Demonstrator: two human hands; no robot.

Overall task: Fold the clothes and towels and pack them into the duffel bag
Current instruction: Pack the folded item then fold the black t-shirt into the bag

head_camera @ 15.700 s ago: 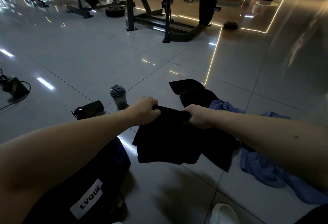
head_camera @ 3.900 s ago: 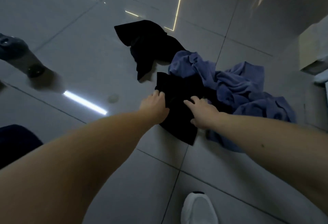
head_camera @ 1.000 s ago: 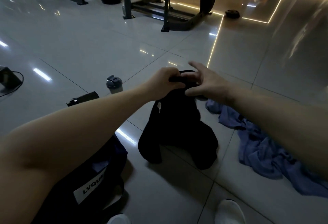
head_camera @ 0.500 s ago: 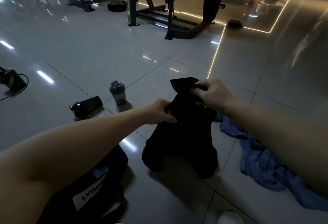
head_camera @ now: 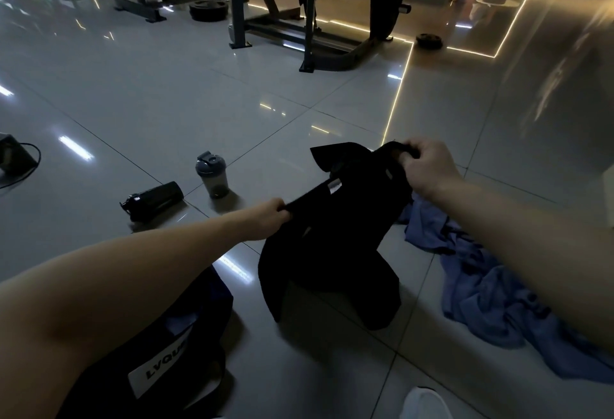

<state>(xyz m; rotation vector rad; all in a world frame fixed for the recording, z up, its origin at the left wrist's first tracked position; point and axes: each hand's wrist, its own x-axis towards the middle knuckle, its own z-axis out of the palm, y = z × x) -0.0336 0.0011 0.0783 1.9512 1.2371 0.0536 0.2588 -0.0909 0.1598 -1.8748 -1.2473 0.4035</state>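
A black garment (head_camera: 335, 245) hangs stretched between both hands above the tiled floor, its lower part drooping to the tiles. My left hand (head_camera: 267, 219) grips its near-left edge. Farther right, my right hand (head_camera: 428, 166) grips its upper edge. A second black cloth (head_camera: 335, 154) peeks out behind it on the floor. A crumpled blue towel (head_camera: 491, 292) lies on the floor under my right forearm. The dark duffel bag (head_camera: 166, 352) with a white LVQUE label sits at the lower left, partly hidden by my left arm.
A grey shaker bottle (head_camera: 212, 174) stands on the floor beyond my left hand, with a black bottle (head_camera: 153, 199) lying beside it. Gym bench frame (head_camera: 309, 9) and weight plates stand at the back. A white shoe (head_camera: 425, 403) shows at the bottom edge.
My hands have pulled apart, the left one toward me and leftward, spreading the black garment wider between them. A second ago they were close together at its top.
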